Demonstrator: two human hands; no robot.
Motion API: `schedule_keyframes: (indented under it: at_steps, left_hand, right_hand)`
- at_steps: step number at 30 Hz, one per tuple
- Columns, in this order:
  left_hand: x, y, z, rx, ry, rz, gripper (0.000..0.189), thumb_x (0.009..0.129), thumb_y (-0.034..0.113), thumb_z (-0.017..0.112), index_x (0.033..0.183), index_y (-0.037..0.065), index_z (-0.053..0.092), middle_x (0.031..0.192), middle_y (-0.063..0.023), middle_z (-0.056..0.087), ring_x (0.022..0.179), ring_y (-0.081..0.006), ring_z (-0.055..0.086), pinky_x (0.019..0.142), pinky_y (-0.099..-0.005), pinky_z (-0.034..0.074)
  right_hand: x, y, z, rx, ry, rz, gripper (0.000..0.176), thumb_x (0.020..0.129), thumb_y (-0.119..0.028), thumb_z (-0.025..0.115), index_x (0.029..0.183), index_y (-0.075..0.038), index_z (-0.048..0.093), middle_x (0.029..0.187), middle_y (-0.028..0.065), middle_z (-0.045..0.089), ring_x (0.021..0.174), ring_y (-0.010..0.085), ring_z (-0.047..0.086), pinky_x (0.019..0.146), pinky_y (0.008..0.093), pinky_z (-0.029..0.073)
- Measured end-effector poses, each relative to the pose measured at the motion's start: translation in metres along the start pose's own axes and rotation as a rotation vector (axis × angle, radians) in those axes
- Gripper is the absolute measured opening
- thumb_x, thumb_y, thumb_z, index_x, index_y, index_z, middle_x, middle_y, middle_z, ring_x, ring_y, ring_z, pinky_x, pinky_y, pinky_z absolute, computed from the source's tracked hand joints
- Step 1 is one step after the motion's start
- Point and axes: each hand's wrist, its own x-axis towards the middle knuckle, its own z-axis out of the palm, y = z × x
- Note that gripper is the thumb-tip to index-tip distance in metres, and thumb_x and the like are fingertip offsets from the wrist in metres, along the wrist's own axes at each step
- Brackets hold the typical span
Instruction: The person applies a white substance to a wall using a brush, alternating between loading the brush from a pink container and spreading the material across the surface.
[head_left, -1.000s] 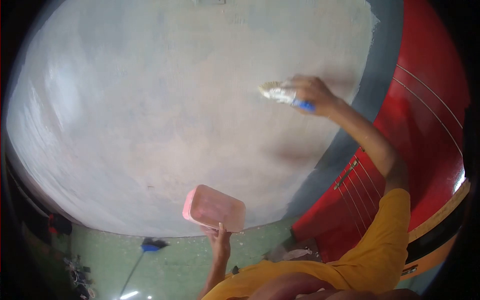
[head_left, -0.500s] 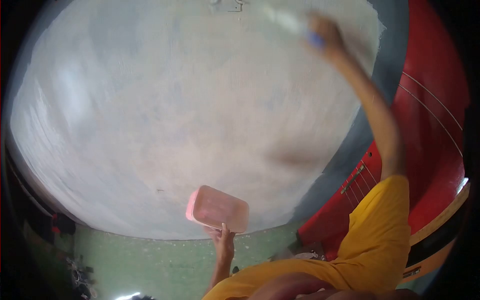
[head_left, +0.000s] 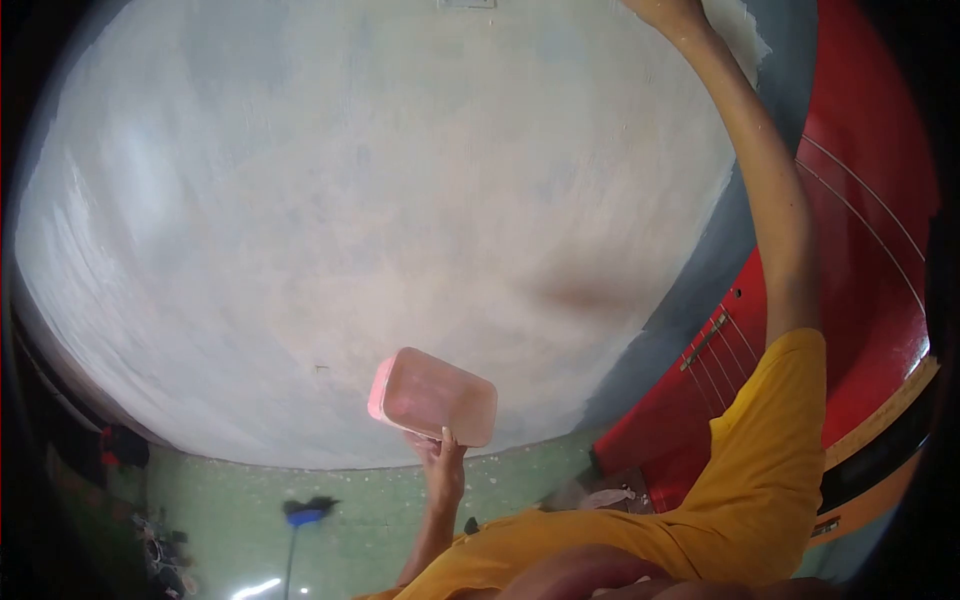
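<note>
My left hand (head_left: 440,465) is closed on a pink rectangular plastic container (head_left: 440,398), held tilted low in front of the wall. My thumb shows at the container's lower edge. Behind it spreads a large wall (head_left: 400,220) with patchy whitish paint and uneven brush marks. My right hand (head_left: 672,12) is raised at the top edge of the head view, near the upper right of the wall. Its fingers and whatever they may hold are cut off by the frame.
A grey unpainted strip (head_left: 700,270) borders the wall on the right, beside a red panel (head_left: 870,200) with metal rods. Above is a small wall fitting (head_left: 468,3). A blue broom (head_left: 305,517) stands on the green floor (head_left: 380,510); clutter (head_left: 165,555) lies at left.
My right hand has moved up to the frame's top edge; the blurred white-and-blue brush it held has left view. The container has risen slightly. The broom has come into view.
</note>
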Motion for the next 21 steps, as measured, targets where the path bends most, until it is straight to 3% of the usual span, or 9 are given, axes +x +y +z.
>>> schedule_keyframes:
  at_steps: [1,5,8,11,14,15,17,19,21]
  left_hand:
    - [-0.002,0.0,-0.001,0.013,-0.008,-0.009,0.075,0.093,0.021,0.055,0.142,0.022,-0.002,0.137,-0.0115,0.025,0.119,-0.0262,0.039,0.09,-0.0471,0.043]
    - [-0.004,0.001,-0.009,0.072,-0.01,-0.06,0.07,0.094,0.024,0.052,0.141,0.023,0.001,0.14,-0.0113,0.027,0.124,-0.0294,0.037,0.093,-0.0538,0.04]
    - [-0.004,-0.002,-0.013,0.05,0.025,-0.092,0.075,0.092,0.022,0.055,0.142,0.022,-0.001,0.134,-0.0105,0.029,0.116,-0.0244,0.041,0.087,-0.0458,0.044]
    - [-0.005,0.005,-0.01,0.057,0.039,-0.106,0.078,0.091,0.02,0.057,0.143,0.021,-0.003,0.133,-0.0106,0.029,0.114,-0.0228,0.042,0.084,-0.0426,0.046]
    - [-0.003,0.005,-0.009,0.074,0.043,-0.101,0.08,0.091,0.02,0.057,0.143,0.022,-0.005,0.136,-0.0116,0.026,0.117,-0.0246,0.04,0.086,-0.0446,0.046]
    - [-0.004,0.004,-0.011,0.079,0.046,-0.099,0.081,0.091,0.021,0.057,0.143,0.022,-0.006,0.137,-0.012,0.025,0.118,-0.0252,0.04,0.086,-0.0454,0.046]
    - [-0.006,0.002,-0.011,0.086,0.041,-0.084,0.077,0.092,0.021,0.056,0.142,0.023,-0.002,0.139,-0.0117,0.025,0.122,-0.028,0.038,0.089,-0.0515,0.043]
    - [-0.005,0.002,-0.011,0.091,0.038,-0.082,0.075,0.092,0.021,0.055,0.141,0.024,-0.001,0.141,-0.0116,0.024,0.124,-0.0293,0.037,0.09,-0.0548,0.042]
    - [-0.007,0.003,-0.014,0.099,0.041,-0.1,0.074,0.093,0.021,0.055,0.141,0.024,-0.002,0.141,-0.0115,0.023,0.123,-0.029,0.037,0.091,-0.0551,0.042]
  right_hand:
    - [-0.003,-0.004,-0.001,0.013,0.039,0.114,0.023,0.086,-0.02,0.053,0.101,-0.009,0.067,0.105,0.011,0.066,0.102,0.0253,0.059,0.089,0.0377,0.046]
    - [-0.108,-0.016,0.057,-0.293,-0.126,-0.214,0.029,0.068,-0.01,0.066,0.097,-0.011,0.064,0.097,0.012,0.063,0.092,0.0264,0.061,0.073,0.037,0.052]
    - [-0.184,-0.071,0.07,-0.095,-0.257,-0.261,0.029,0.077,-0.017,0.062,0.105,-0.011,0.065,0.099,0.0069,0.065,0.089,0.0192,0.063,0.079,0.0335,0.052]
    - [-0.204,-0.085,0.065,0.217,-0.567,-0.209,0.03,0.075,-0.018,0.065,0.104,-0.011,0.066,0.098,0.0084,0.066,0.089,0.0215,0.064,0.079,0.0336,0.052]
    - [-0.144,-0.073,0.042,-0.045,-0.76,0.168,0.026,0.075,-0.019,0.066,0.099,-0.009,0.066,0.1,0.0114,0.065,0.09,0.0237,0.064,0.078,0.0349,0.051]
    - [-0.126,-0.058,0.039,0.039,-0.571,0.194,0.023,0.075,-0.019,0.066,0.096,-0.008,0.066,0.098,0.0122,0.065,0.089,0.0249,0.064,0.078,0.0357,0.051]
    - [-0.077,0.017,0.059,-0.066,-0.544,0.281,0.02,0.077,-0.019,0.064,0.093,-0.009,0.066,0.097,0.0135,0.065,0.089,0.0253,0.063,0.077,0.0368,0.05]
    - [-0.025,0.062,0.067,0.546,-0.183,0.046,0.022,0.087,-0.018,0.053,0.1,-0.008,0.068,0.105,0.0101,0.066,0.099,0.0244,0.061,0.087,0.0352,0.047]
    - [-0.005,0.028,0.041,0.24,-0.003,0.036,0.02,0.086,-0.016,0.056,0.101,-0.008,0.067,0.105,0.0108,0.066,0.097,0.0245,0.062,0.084,0.0339,0.048]
